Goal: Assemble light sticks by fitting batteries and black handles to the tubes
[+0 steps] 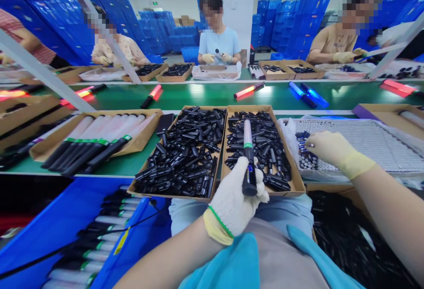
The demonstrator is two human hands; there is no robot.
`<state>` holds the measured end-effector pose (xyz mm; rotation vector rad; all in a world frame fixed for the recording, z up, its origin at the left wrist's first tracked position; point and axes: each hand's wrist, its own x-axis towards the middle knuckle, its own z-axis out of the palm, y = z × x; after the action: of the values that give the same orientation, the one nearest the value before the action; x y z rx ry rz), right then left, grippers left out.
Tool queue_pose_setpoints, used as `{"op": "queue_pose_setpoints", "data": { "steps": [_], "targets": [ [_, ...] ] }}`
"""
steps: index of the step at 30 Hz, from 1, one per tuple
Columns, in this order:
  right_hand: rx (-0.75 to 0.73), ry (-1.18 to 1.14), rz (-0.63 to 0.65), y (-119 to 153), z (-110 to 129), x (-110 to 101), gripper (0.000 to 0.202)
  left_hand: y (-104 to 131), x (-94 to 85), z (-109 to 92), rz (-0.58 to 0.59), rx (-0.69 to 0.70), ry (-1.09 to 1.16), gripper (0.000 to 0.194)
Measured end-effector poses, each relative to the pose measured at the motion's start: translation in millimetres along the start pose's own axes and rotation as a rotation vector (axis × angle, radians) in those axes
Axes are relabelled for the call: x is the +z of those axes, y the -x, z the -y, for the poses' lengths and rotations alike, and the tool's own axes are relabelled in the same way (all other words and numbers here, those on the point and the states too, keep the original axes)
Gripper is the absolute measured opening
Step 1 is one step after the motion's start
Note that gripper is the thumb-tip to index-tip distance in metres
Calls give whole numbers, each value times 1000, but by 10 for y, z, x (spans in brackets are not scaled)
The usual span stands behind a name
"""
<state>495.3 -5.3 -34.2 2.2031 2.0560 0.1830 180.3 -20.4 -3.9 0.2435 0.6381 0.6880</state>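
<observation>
My left hand [236,194], in a white knitted glove, is wrapped round a light stick [248,141] with a clear tube, a green band and a black handle. Something blue shows in the side of its handle. The stick points away from me above a carton of black plastic parts [274,156]. At the right, my right hand [331,148], in a pale yellowish glove, has its fingers bent down at small blue and silver cylinders [307,161] in a plastic-lined tray [364,143]. Whatever those fingertips hold is too small to make out.
A second carton of black parts [185,148] stands left of centre, beside a carton of sticks [99,132]. Beyond runs a green belt [198,97] with glowing red and blue sticks. Several people work across it. A blue bin [139,227] holds sticks at lower left.
</observation>
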Motion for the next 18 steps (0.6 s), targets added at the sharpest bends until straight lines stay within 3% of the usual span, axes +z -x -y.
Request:
{"op": "queue_pose_setpoints", "data": {
  "steps": [5,10,12,15,18],
  "targets": [
    [-117,102,119,-184,15,83,16,23,-74,35,27,-47,31,38],
    [-139,76,-29,-7,149,-247,27,27,-175,3,138,-31,5,41],
    [-213,-87,-176,186,349,-448,29,-1,-196,5,139,-23,-11,41],
    [-486,-378,-364,468,788,-709,22,-51,-210,27,161,-14,-31,40],
    [-670,-387,-368,593,1191,-843,19,-82,-226,60,178,-34,-54,40]
  ]
}}
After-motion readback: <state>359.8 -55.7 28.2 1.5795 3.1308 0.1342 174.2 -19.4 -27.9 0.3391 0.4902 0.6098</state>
